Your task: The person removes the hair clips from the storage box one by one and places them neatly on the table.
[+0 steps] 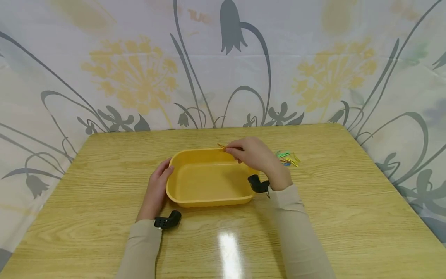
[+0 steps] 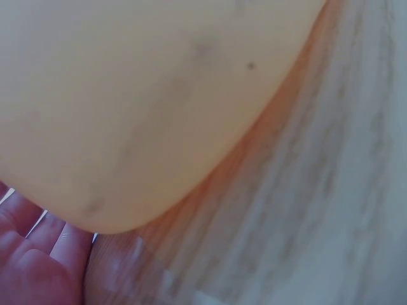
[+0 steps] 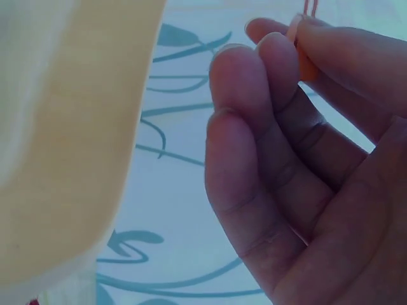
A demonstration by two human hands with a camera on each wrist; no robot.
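Observation:
A yellow plastic basin (image 1: 209,180) stands on the table with nothing inside it. My left hand (image 1: 158,188) grips its left end, the thumb over the rim and the fingers along the outer wall. My right hand (image 1: 256,155) is above the far rim, toward the right. Between thumb and index finger it pinches a small orange clip (image 3: 308,67) with thin wire loops, whose end points left in the head view. The other fingers of that hand are loosely bent. To the right lies a small pile of green, yellow and blue clips (image 1: 287,159).
The wood-grain table (image 1: 97,193) ends at the back against a hanging cloth (image 1: 139,69) printed with flowers. A black wrist camera (image 1: 168,221) sits on the left wrist, and another camera (image 1: 258,183) on the right overlaps the basin's right end.

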